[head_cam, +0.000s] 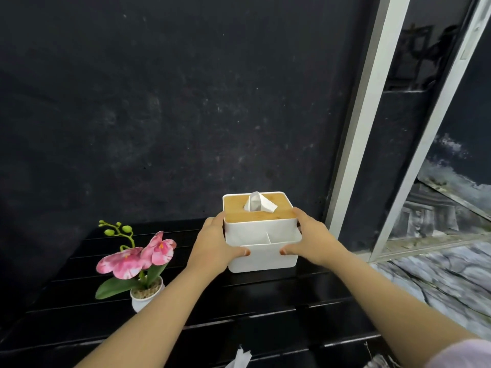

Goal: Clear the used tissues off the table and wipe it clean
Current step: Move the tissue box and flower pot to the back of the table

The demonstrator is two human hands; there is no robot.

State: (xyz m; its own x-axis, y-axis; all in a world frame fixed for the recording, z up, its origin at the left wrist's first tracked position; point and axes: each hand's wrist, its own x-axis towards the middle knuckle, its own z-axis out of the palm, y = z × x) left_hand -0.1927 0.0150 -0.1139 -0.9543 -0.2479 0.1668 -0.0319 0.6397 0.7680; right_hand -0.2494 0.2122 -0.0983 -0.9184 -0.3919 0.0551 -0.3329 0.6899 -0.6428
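A white tissue box (261,257) with a wooden lid and a tissue sticking up from its slot stands at the back of the black slatted table (265,309). My left hand (216,245) grips its left side and my right hand (310,239) grips its right side, thumbs on the front wall. The box has open front compartments. A crumpled white tissue (240,358) lies on the table at the bottom edge of the view, between my forearms.
A small white pot with a pink orchid (138,264) stands on the table's left part. A dark wall rises right behind the table. A white window frame (364,128) and a marbled floor (446,277) lie to the right.
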